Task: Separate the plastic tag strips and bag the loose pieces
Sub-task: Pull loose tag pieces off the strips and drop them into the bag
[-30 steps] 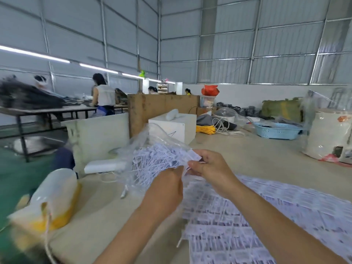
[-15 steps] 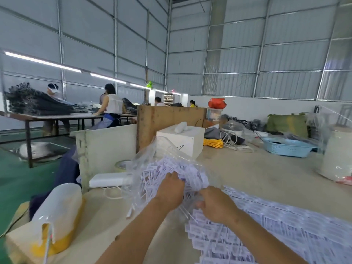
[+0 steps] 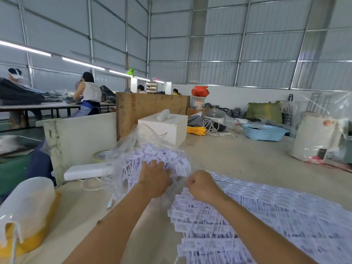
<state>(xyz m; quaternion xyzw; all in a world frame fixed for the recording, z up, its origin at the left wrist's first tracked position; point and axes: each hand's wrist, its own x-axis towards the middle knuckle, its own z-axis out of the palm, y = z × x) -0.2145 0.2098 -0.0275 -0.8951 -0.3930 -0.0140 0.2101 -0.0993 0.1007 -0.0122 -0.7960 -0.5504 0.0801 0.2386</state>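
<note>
Left hand (image 3: pixel 155 177) spread flat on loose tags in clear bag (image 3: pixel 131 147), fingers straight, likely pressing pile down and steadying bag mouth. Right hand (image 3: pixel 202 184) clenched, apparently pinching tag strips (image 3: pixel 266 212) at near edge; contents hidden. Strips fan across tabletop (image 3: pixel 238 155), within reach for tearing.

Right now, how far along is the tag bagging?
Done: the clear bag already holds a heap of loose tags. In hand: left hand is at the bag's contents, right hand fisted at the strips' edge. Left: a wide spread of tag strips.
</note>
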